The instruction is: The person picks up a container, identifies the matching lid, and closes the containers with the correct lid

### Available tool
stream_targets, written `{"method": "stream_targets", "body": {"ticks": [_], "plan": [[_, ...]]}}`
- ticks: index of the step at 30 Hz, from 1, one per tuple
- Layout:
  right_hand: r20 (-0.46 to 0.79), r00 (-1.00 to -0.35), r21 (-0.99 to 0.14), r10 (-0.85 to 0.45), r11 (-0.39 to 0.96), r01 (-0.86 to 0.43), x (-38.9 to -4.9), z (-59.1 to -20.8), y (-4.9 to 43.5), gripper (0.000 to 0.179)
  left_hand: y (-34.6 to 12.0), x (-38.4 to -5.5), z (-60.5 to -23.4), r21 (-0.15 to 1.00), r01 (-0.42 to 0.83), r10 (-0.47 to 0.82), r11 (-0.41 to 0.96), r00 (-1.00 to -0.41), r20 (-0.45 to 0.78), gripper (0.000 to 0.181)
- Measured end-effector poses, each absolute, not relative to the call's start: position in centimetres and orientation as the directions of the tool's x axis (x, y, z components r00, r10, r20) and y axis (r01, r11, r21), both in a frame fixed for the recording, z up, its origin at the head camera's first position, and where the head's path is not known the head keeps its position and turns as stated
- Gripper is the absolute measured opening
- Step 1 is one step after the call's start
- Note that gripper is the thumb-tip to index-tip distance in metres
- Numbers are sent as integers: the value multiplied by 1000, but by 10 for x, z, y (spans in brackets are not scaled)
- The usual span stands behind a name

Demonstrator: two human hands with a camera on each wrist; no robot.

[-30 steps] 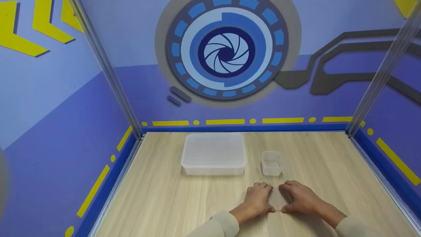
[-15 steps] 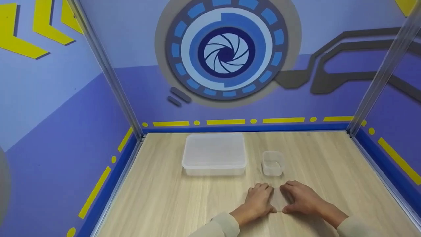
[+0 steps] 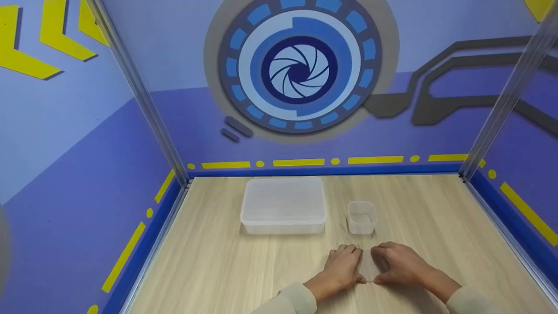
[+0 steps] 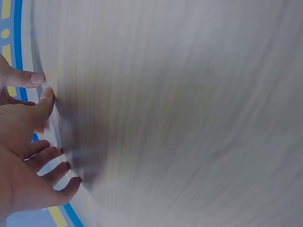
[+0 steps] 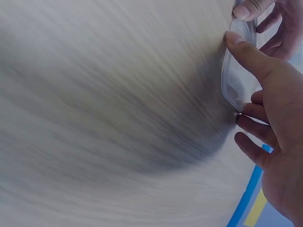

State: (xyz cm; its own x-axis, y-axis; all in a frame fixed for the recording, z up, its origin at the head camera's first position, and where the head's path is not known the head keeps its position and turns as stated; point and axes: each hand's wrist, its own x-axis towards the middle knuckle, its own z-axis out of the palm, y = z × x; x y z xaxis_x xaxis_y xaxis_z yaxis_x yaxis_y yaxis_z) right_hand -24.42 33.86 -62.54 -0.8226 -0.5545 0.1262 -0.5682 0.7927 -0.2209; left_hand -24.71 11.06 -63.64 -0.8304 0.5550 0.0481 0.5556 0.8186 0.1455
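Note:
A small clear plastic lid (image 3: pixel 369 265) lies low over the tabletop between my two hands in the head view. My left hand (image 3: pixel 342 265) holds its left edge, thumb at the near corner and fingertips at the far one. On the opposite side my right hand (image 3: pixel 400 264) grips the right edge in the same way. The right wrist view shows the lid's rounded rim (image 5: pixel 224 78) between that hand's thumb and fingers. Just beyond the hands stands a small clear square container (image 3: pixel 361 218) without a lid on it.
A large translucent lidded box (image 3: pixel 283 205) stands toward the back, left of the small container. The wooden table (image 3: pixel 209 261) ends at printed blue walls (image 3: pixel 183 126) with metal corner posts (image 3: pixel 501 96).

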Motion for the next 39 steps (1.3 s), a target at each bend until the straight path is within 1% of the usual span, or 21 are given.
{"method": "stream_targets", "body": {"ticks": [3, 6, 9, 19, 26, 36, 39], "plan": [[138, -808, -192, -573, 784, -590, -243, -627, 339, 77, 109, -246, -639, 127, 571, 567, 811, -821, 73, 75], [140, -798, -178, -586, 778, -603, -243, -627, 340, 75, 109, -248, -641, 132, 577, 574, 806, -816, 68, 75], [134, -797, -178, -589, 777, -604, -243, -627, 340, 76, 109, -249, -642, 140, 582, 580, 801, -812, 56, 75], [138, -809, -179, -572, 789, -588, -240, -630, 343, 79, 114, -248, -644, 98, 605, 603, 790, -796, 48, 75], [149, -815, -209, -560, 787, -580, -238, -632, 344, 81, 112, -246, -647, 91, 598, 595, 796, -801, 59, 75], [169, -805, -187, -569, 783, -593, -244, -630, 343, 79, 113, -247, -641, 107, 574, 569, 812, -819, 76, 78], [165, -803, -179, -572, 783, -595, -244, -629, 343, 79, 112, -247, -639, 105, 577, 571, 810, -817, 82, 78]]}}
